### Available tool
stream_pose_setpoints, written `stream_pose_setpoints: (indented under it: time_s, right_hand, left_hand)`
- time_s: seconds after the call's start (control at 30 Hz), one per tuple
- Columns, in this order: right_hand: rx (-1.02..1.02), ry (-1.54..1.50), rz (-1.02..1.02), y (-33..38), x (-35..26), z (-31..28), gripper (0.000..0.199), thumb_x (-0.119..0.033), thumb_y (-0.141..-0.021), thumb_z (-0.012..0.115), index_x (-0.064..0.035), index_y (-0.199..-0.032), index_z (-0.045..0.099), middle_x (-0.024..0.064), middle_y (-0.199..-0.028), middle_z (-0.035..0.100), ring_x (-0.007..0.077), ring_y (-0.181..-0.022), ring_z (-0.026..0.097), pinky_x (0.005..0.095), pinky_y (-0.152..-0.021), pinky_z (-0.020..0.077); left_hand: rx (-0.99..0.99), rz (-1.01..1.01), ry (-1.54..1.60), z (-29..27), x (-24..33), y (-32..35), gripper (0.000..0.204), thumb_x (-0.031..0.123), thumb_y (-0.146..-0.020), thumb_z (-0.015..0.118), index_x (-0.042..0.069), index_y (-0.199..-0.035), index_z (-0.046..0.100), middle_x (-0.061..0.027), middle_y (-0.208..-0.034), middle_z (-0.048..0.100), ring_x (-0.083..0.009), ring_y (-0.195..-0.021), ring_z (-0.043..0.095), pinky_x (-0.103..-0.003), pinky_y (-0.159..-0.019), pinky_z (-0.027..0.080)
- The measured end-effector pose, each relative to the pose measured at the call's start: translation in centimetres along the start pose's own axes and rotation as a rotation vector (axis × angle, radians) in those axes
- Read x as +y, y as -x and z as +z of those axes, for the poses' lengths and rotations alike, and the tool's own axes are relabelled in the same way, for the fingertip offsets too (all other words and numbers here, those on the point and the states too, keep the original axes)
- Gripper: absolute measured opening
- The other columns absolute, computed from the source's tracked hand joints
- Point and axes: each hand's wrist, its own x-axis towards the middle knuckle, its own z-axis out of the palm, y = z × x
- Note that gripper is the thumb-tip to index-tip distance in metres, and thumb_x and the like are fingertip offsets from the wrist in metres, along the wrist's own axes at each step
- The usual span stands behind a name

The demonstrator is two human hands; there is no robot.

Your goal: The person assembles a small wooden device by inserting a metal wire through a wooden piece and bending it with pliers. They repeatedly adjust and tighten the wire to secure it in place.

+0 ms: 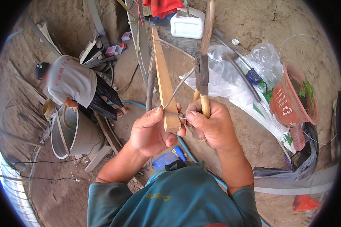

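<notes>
While both hands meet at chest height over bare earth ground (231, 22), noted largest to smallest.

Wooden slat (163, 75): pale, flat, sawn; long axis away from body, near end pinched at centre frame, far end toward white plastic jug (187, 24). Rough dark stick (150, 85) alongside, on slat's left.

Hammer (202, 81): dark metal head upward, light wooden handle downward into right fist; axis near-parallel to slat, just right of it.

Left hand (149, 132): closed on slat's near end, thumb on top face.

Right hand (210, 126): wrapped around hammer handle, thumb and forefinger also pinching wire.

Wire (178, 89): thin, grey, stiff; wound around slat at thumb tips, free end up-right toward hammer head. Right hand nearer the free end.

Periphery: clear plastic sheet (223, 81), orange mesh basket (291, 94) with green plant, right; crouched person (74, 81) beside metal bucket (70, 134), left.
</notes>
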Motion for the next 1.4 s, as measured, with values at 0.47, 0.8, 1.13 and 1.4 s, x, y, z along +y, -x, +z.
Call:
stream_pose_setpoints:
  time_s: [0.47, 0.8, 1.13, 1.4]
  right_hand:
    - [0.091, 0.046, -0.141, 0.9, 0.4, 1.8, 0.006, -0.004, -0.099, 0.067, 0.0002, -0.098, 0.062, 0.0032, -0.086, 0.068, 0.0077, -0.076, 0.062, 0.0258, -0.068, 0.0527]
    - [0.129, 0.022, -0.178, 0.5, 2.0, 1.5, 0.009, -0.010, -0.100, 0.067, -0.0024, -0.097, 0.064, 0.0003, -0.077, 0.064, 0.0034, -0.062, 0.054, 0.0231, -0.052, 0.0456]
    - [0.081, -0.048, -0.128, 0.4, 2.1, 0.5, 0.010, -0.011, -0.100, 0.068, -0.0023, -0.098, 0.064, 0.0007, -0.074, 0.062, 0.0059, -0.055, 0.053, 0.0215, -0.049, 0.0402]
    - [0.134, -0.096, -0.143, 1.0, 2.6, 0.3, 0.010, -0.011, -0.100, 0.068, -0.0030, -0.098, 0.062, -0.0004, -0.069, 0.059, 0.0053, -0.052, 0.050, 0.0236, -0.048, 0.0399]
  left_hand:
    - [0.150, -0.063, -0.411, 2.4, 2.4, 0.6, 0.050, 0.040, -0.112, 0.046, -0.002, -0.139, 0.048, -0.0188, -0.124, 0.068, -0.0327, -0.109, 0.074, -0.038, -0.075, 0.067]
    - [0.238, -0.109, -0.368, 3.3, 2.3, 0.9, 0.067, 0.056, -0.108, 0.048, -0.001, -0.143, 0.050, -0.0159, -0.122, 0.067, -0.0256, -0.104, 0.071, -0.038, -0.069, 0.064]
    - [0.213, -0.208, -0.181, 2.8, 2.2, 0.2, 0.055, 0.050, -0.103, 0.062, 0.005, -0.135, 0.061, -0.0057, -0.108, 0.069, -0.0158, -0.087, 0.063, -0.031, -0.067, 0.060]
    - [0.211, -0.102, -0.112, 1.6, 0.6, -0.3, 0.058, 0.041, -0.102, 0.066, -0.001, -0.140, 0.055, -0.0182, -0.112, 0.069, -0.0136, -0.074, 0.057, -0.026, -0.056, 0.051]
